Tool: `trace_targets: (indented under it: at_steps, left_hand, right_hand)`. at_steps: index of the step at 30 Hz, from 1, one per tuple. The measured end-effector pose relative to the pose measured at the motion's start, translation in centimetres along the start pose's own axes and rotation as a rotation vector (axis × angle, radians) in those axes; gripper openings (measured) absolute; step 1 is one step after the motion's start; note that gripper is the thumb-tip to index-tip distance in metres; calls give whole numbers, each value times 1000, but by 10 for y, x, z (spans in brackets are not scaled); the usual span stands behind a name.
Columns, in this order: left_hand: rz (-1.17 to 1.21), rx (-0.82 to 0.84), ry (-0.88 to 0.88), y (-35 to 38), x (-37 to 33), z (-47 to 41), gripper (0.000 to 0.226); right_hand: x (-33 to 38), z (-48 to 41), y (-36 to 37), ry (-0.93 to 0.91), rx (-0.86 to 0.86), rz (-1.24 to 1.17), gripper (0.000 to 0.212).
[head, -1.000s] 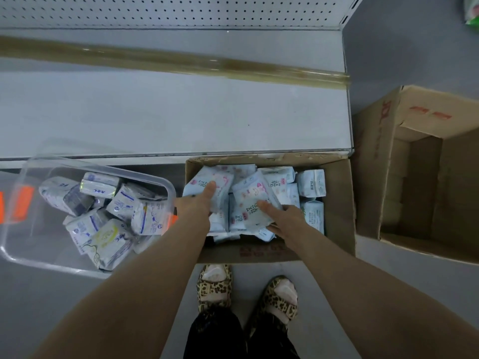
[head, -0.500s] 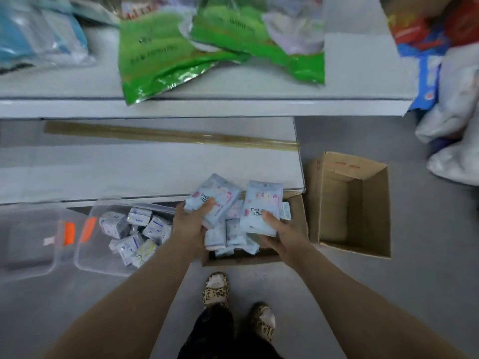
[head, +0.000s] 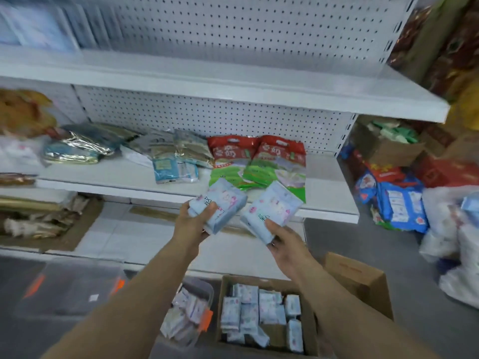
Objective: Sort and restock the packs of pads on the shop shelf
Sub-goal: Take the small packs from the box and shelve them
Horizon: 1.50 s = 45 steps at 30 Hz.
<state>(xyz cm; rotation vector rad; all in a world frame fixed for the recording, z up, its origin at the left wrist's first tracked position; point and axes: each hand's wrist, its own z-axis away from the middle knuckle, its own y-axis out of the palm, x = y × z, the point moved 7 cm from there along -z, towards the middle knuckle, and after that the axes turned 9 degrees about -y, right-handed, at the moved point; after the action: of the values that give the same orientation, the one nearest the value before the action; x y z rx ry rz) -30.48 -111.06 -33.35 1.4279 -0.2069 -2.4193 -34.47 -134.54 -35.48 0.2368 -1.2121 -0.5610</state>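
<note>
While the left pack [head: 220, 206] and the right pack [head: 272, 209] hang side by side just before the front edge of the shelf [head: 103, 177], each long axis slants up and rightward toward it. Their print is blurred. The left hand [head: 193, 221] curls round one, thumb on top; the right hand [head: 285, 242] pinches the other's lower end, its fingers hidden underneath.

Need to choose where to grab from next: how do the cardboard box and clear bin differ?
The cardboard box is brown and opaque; the clear bin is see-through plastic with an orange latch. The box's packs stand mostly in rows; the bin's packs lie jumbled. Both sit open on the floor, holding packs.
</note>
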Motion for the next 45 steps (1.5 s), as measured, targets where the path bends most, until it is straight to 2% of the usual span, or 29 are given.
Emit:
trace_targets:
  at_steps: [3, 6, 12, 18, 22, 26, 35, 38, 40, 41, 43, 45]
  left_hand:
    - [-3, -36, 118, -10, -66, 37, 57]
    - [-25, -37, 223, -27, -123, 69, 49]
    - [-31, -56, 335, -96, -219, 99, 55]
    - [-38, -78, 406, -183, -302, 99, 60]
    - [-66, -64, 445, -225, -351, 89, 41]
    - [-133, -85, 467, -257, -392, 70, 60]
    - [-267, -136, 483, -267, -451, 18, 57]
    - [-331, -152, 462, -273, -466, 2, 65]
    - [-375, -138, 417, -279, -475, -10, 72]
    - [-393, -126, 407, -283, -480, -16, 68]
    - [-427, -106, 409, -290, -491, -28, 59]
    - [-483, -94, 424, -296, -505, -38, 59]
  right_hand:
    - [44, 18, 52, -122, 59, -15, 93]
    - [82, 39, 102, -221, 121, -3, 116]
    - [124, 65, 213, -387, 204, 8, 93]
    - [123, 64, 325, -372, 174, -128, 82]
    - [125, 55, 382, -377, 138, -168, 65]
    - [131, 40, 425, -419, 138, -124, 60]
    - [155, -18, 483, -462, 160, -6, 41]
    - [163, -44, 496, -458, 191, 19, 48]
    - [170, -60, 506, -482, 216, 14, 67]
    - [172, -66, 511, -497, 226, 22, 72]
    - [171, -76, 523, -514, 244, 63, 65]
    - [168, -84, 533, -514, 237, 68, 60]
